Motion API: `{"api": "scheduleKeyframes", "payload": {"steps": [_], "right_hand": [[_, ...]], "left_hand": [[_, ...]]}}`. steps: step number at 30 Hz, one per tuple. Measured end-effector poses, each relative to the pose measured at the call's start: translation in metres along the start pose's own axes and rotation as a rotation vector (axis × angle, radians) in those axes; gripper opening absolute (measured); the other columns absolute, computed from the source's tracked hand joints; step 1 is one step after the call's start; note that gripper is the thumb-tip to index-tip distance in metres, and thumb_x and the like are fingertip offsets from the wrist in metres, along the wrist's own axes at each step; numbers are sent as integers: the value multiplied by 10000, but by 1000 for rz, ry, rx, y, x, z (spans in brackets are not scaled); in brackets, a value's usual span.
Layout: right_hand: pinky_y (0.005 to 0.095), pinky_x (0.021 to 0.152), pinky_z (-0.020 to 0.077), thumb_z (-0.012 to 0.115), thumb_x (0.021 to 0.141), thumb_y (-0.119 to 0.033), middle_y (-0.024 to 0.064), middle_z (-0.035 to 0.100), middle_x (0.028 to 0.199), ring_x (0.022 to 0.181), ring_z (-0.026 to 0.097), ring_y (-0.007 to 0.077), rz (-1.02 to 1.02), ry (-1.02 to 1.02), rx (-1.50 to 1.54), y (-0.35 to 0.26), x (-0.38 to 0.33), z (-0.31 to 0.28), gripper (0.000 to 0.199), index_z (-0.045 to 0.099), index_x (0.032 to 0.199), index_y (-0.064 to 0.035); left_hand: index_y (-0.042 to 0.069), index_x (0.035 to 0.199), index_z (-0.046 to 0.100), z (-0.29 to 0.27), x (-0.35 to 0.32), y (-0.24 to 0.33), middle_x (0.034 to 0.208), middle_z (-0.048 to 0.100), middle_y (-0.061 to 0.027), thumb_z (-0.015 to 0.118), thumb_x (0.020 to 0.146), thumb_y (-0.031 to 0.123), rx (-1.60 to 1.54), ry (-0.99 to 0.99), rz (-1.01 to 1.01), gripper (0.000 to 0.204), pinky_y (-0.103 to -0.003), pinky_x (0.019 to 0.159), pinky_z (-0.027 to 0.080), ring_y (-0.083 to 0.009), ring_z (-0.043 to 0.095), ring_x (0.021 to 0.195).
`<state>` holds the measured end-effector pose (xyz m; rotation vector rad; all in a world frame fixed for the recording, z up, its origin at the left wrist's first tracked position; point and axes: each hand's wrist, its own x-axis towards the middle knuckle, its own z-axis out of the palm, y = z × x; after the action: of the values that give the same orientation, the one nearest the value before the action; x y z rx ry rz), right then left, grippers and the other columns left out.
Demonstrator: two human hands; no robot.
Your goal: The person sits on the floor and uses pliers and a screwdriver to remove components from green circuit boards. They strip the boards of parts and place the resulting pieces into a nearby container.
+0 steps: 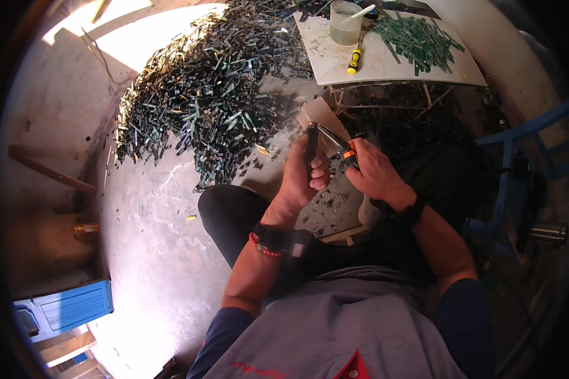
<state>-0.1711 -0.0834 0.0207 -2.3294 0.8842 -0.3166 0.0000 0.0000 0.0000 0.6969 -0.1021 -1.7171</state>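
Seated over a small work surface, we grip a dark, narrow strip (311, 142) upright in our left hand (302, 180), fingers clenched around its lower part while its top stands clear above the knuckles. Our right hand (374, 172) is closed on the orange-tipped handle of a metal tool (336, 143) — its bright shaft slants up and left until its end meets the strip near the top. Both hands hover just above a grey slab (335, 211) strewn with dark chips, which rests between our knees.

Beyond the hands, a wide heap of dark green strips (202, 95) spreads across the concrete floor (152, 234), part of it in hard sunlight. Farther off, a pale board (385, 63) carries a cloudy plastic cup (346, 24) with a white stick in it, a yellow-and-black screwdriver (354, 61) and a smaller pile of green strips (420, 39). A blue frame (518, 139) stands at our right — a blue panel (66, 306) lies low at our left. Whether the strip touches the slab we cannot tell.
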Motion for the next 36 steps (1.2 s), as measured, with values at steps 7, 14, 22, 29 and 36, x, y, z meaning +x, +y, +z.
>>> {"api": "scheduleKeyframes", "payload": {"steps": [7, 14, 22, 29, 36], "right_hand": [[447, 806, 421, 588, 733, -114, 202, 512, 967, 921, 511, 381, -102, 181, -207, 0, 2, 8, 420, 441, 1100, 28], [449, 774, 413, 663, 704, -121, 190, 489, 925, 877, 502, 366, -165, 297, -279, -2, 0, 7, 450, 440, 1070, 18], [444, 760, 417, 667, 694, -114, 179, 496, 920, 875, 513, 347, -163, 299, -282, 0, 0, 13, 426, 451, 1039, 9], [434, 811, 425, 638, 720, -117, 193, 512, 965, 932, 516, 360, -63, 216, -310, -3, -2, 20, 444, 443, 1090, 32], [454, 785, 447, 632, 737, -129, 213, 530, 962, 915, 544, 379, 29, 141, -188, -8, -10, 37, 386, 442, 1036, 23]], "left_hand": [[151, 609, 341, -5, 6, -5, 505, 292, 31, 316, 937, 549, 125, 8, 119, 516, -236, 353, 172, -99, 239, 395], [150, 617, 344, -1, 0, -4, 513, 293, 31, 335, 934, 549, 102, 25, 103, 510, -235, 362, 162, -97, 242, 401], [151, 621, 352, -2, 4, -10, 529, 298, 28, 341, 936, 550, 170, 47, 186, 508, -236, 369, 165, -96, 258, 420], [141, 604, 341, -43, 32, -31, 506, 288, 21, 334, 952, 521, 617, 123, 400, 516, -257, 375, 190, -109, 255, 411], [63, 781, 603, -48, 36, -30, 773, 609, -111, 611, 710, 111, 1555, 266, 665, 86, -387, 581, 452, -316, 577, 679]]}}
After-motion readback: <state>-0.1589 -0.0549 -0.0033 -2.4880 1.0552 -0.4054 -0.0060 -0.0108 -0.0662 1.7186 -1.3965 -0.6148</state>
